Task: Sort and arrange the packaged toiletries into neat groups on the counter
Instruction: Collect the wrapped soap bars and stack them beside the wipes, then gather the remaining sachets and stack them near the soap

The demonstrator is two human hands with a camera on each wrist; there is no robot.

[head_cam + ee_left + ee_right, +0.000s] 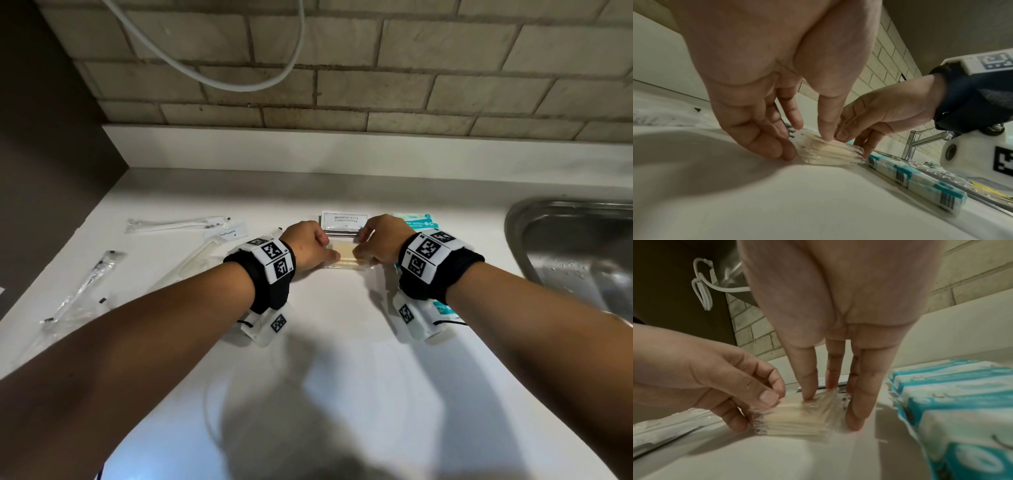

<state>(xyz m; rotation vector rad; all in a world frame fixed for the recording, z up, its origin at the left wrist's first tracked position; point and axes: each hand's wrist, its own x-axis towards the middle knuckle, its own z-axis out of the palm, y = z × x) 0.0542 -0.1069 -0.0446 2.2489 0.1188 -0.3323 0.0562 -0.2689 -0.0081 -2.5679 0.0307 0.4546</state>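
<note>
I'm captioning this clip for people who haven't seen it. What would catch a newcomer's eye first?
Both hands meet mid-counter: the left hand and right hand square up a stack of clear packets with pale contents. Behind it lies a shampoo sachet; to its right, blue-and-white tissue packs line the steel sink. Wrapped toothbrushes lie scattered at left.

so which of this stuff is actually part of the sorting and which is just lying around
Part of the job:
- stack of clear sachets, squared up by left hand and right hand
- shampoo sachets
- teal tissue packs
- wrapped toothbrushes
- toothpaste packet
- comb

Just lying about:
- sink
- tap
- white cable
</note>
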